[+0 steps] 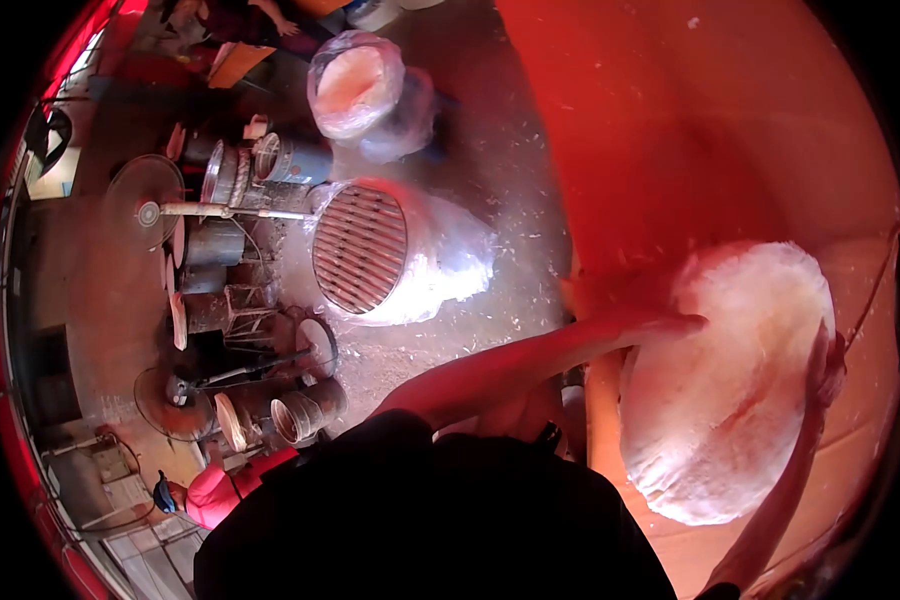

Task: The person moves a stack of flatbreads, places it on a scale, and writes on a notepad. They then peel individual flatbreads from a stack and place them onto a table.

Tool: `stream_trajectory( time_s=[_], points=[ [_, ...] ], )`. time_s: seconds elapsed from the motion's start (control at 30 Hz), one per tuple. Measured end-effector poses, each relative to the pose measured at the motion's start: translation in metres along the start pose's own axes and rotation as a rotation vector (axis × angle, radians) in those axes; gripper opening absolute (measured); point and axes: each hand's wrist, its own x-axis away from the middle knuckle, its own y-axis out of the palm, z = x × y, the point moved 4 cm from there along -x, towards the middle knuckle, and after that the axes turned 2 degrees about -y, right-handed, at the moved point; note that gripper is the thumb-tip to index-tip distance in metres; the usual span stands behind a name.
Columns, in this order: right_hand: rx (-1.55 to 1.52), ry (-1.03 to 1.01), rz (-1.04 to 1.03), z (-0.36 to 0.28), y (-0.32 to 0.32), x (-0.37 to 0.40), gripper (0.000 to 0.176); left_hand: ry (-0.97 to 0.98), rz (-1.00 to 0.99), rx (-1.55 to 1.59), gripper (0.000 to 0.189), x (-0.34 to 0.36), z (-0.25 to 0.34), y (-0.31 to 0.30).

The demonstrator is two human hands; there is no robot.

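Note:
A large round, thin, whitish sheet [735, 390] that looks like flatbread lies over the orange covered table [610, 430] on the right. At its left upper edge is my left hand [675, 325], with the thumb over the top of the sheet and the other fingers mostly hidden. My right hand [827, 370] grips the opposite edge, its fingers curled around the rim. The sheet's surface is uneven, with a crease across the middle and ragged edges.
A round slatted rack [360, 247] tops a plastic-wrapped bundle on the floor. Behind it stands another wrapped bundle [355, 90]. Metal buckets [300, 415] and round plates line the left. A person in pink [230, 490] is at lower left; another person [260, 20] is at the top.

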Motion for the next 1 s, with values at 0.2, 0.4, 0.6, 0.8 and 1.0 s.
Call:
stream_trajectory(
  time_s=[0.2, 0.4, 0.6, 0.8, 1.0],
  points=[
    [-0.027, -0.085, -0.091, -0.004, -0.012, -0.006, 0.044, -0.136, -0.006, -0.225, 0.079, -0.07, 0.052, -0.014],
    [0.097, 0.127, 0.154, -0.04, -0.095, 0.045, 0.065, -0.012, -0.275, -0.009, 0.044, -0.093, 0.035, 0.01],
    [-0.317, 0.426, 0.009, -0.02, -0.057, 0.162, 0.064, -0.103, -0.166, 0.005, 0.057, -0.093, -0.003, 0.005],
    [-0.046, 0.386, 0.307, -0.042, -0.064, 0.179, 0.076, -0.08, -0.009, -0.383, 0.079, -0.107, 0.014, -0.003],
    [0.343, 0.267, 0.078, -0.151, -0.076, 0.221, 0.087, 0.962, -0.199, -1.062, 0.062, -0.043, 0.115, 0.075]
  ],
)
